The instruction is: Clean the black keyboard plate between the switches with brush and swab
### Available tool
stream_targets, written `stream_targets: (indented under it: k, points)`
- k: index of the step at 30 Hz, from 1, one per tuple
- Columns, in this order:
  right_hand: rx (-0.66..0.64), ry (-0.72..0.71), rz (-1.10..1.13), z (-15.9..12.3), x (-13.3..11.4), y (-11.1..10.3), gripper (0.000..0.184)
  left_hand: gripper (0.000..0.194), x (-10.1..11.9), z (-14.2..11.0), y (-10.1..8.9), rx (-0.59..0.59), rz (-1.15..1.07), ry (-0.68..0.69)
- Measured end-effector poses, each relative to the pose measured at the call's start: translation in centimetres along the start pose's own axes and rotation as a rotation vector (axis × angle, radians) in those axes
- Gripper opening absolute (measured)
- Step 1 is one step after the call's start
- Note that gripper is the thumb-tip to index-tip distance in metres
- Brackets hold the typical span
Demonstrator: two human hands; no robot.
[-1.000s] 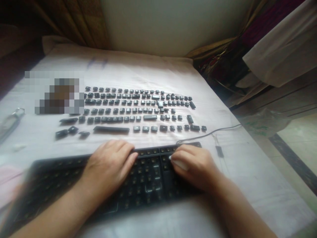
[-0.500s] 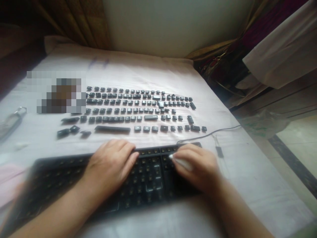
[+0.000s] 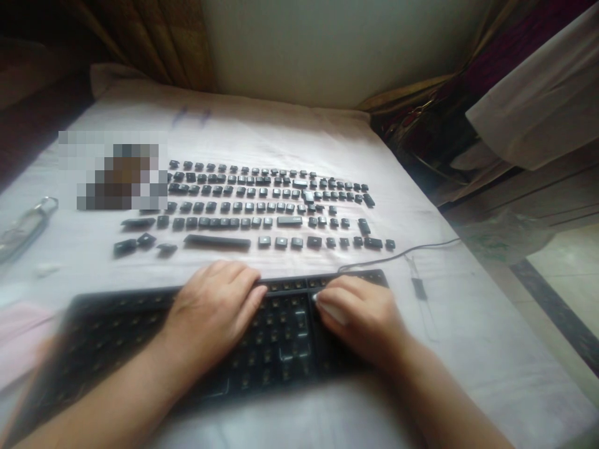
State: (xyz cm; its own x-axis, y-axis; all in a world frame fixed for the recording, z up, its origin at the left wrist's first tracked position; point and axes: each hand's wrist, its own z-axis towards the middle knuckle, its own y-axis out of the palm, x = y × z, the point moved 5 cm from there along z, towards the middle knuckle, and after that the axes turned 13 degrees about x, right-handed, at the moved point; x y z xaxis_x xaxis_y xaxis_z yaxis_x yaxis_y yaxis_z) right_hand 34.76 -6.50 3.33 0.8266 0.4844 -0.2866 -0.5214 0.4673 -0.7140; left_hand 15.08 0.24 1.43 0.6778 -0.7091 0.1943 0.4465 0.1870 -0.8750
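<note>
A black keyboard [image 3: 276, 337] with its keycaps off lies in front of me, its small switch stems and a few metal wires showing. My left hand [image 3: 215, 305] rests across its middle, with the fingers curled over the far edge and gripping it. At the right part of the keyboard, my right hand [image 3: 365, 315] is closed in a pinch. A small white wad [image 3: 333, 312], like tissue or cotton, shows between its thumb and fingers, its tip touching or just above the keyboard near the upper rows. The right fingertips are partly hidden.
Loose black keycaps [image 3: 290, 220] stand in rows beyond the keyboard, with the long spacebar [image 3: 218, 241] in the nearest row. A cable [image 3: 397, 254] runs off right beside a small dark tag [image 3: 418, 288]. Metal tongs-like thing [image 3: 35, 218] and pink cloth [image 3: 21, 343] lie left. One patch is pixelated.
My right hand has shifted slightly left over the keyboard with the white wad. My left hand stays in place on the keyboard. The whole view has moved a little.
</note>
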Motion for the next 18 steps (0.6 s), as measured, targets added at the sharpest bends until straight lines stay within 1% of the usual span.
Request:
stream_targets:
  k: [8, 18]
  points:
    - [-0.045, -0.005, -0.017, 0.00, -0.10, 0.15, 0.014, 0.026, 0.01, -0.01, -0.03, 0.001, 0.016, 0.017]
    - [-0.018, 0.013, -0.014, -0.14, 0.07, 0.25, 0.011, 0.025, 0.01, -0.08, 0.08, 0.009, 0.014, 0.025]
